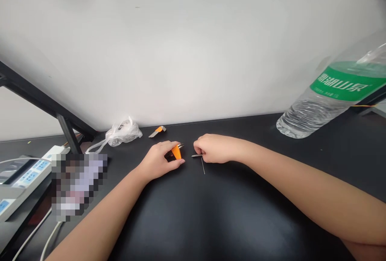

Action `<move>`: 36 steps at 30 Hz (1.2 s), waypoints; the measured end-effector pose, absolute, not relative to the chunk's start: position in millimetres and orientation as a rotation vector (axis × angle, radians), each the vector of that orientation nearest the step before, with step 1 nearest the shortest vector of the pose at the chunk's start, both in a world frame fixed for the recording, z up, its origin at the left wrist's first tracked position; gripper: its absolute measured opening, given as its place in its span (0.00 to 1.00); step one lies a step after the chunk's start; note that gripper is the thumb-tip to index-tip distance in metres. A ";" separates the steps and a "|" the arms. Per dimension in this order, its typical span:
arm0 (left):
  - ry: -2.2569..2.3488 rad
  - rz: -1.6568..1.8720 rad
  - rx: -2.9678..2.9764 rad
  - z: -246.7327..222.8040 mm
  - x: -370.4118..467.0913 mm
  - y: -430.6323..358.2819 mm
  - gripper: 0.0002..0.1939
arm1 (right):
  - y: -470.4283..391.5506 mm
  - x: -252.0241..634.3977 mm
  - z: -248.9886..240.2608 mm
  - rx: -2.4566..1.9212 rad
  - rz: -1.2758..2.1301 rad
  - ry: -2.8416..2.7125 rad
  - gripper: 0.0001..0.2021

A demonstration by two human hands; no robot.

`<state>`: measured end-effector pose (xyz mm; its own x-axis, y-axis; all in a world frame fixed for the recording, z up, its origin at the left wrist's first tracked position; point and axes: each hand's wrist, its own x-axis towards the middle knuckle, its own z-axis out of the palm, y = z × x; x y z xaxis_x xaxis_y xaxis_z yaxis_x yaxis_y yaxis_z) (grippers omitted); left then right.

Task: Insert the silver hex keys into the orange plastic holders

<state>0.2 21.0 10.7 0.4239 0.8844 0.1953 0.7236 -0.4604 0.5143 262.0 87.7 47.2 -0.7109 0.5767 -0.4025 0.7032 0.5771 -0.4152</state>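
My left hand (161, 159) grips an orange holder (176, 152) between thumb and fingers, with short metal ends sticking out at its upper right. To its right, my right hand (214, 148) is closed round thin metal keys (197, 155), whose ends point left toward the holder without touching it. Just below the right fingers, a thin L-shaped metal key (203, 166) shows against the black table. Behind the left hand lies a second orange holder (159, 129) with several metal keys in it.
A crumpled clear plastic bag (123, 131) lies by the wall. At the right stands a large water bottle (325, 88) with a green label. White power strips (37, 172), cables and a blurred-out object (80, 184) are at the left, beside a black metal frame (69, 132).
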 end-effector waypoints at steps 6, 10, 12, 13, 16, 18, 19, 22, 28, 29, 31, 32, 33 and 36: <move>1.386 0.635 2.329 10.2 -0.4 20.6 0.22 | 98.1 263.8 48.0 1.029 -1.130 2.511 0.09; 1.387 0.650 2.337 9.7 -0.4 20.8 0.22 | 102.7 264.5 43.1 1.030 -1.080 2.596 0.09; 1.386 0.651 2.339 9.6 -0.5 21.0 0.23 | 103.7 265.3 40.0 1.032 -1.024 2.652 0.09; 1.386 0.650 2.339 9.5 -0.4 21.1 0.23 | 103.6 265.6 38.8 1.033 -0.998 2.673 0.08; 1.387 0.648 2.339 9.4 0.1 21.2 0.22 | 100.0 265.0 38.1 1.017 -0.900 2.718 0.06; 1.387 0.644 2.339 9.8 0.5 21.0 0.21 | 95.0 263.3 39.4 1.011 -0.763 2.737 0.05; 1.386 0.640 2.339 10.1 0.7 20.9 0.21 | 92.2 262.2 40.3 1.012 -0.670 2.745 0.04; 1.378 0.638 2.338 10.8 0.5 20.7 0.21 | 85.2 259.0 43.4 0.993 -0.458 2.797 0.04; 1.393 0.628 2.337 10.2 -0.1 20.0 0.22 | 81.6 254.9 48.6 0.878 -0.663 3.014 0.04; 1.397 0.627 2.340 10.2 0.1 19.8 0.22 | 81.2 254.1 48.8 0.876 -0.693 3.044 0.04; 1.397 0.622 2.343 10.5 0.6 19.5 0.21 | 80.1 252.2 48.3 0.891 -0.729 3.094 0.05; 1.392 0.620 2.342 10.7 0.8 19.4 0.21 | 79.3 251.4 47.7 0.901 -0.735 3.109 0.06; 1.386 0.617 2.340 10.8 0.9 19.4 0.21 | 78.7 250.7 46.9 0.911 -0.735 3.119 0.06; 1.374 0.614 2.345 10.6 0.5 19.6 0.20 | 76.9 249.9 44.6 0.915 -0.684 3.133 0.07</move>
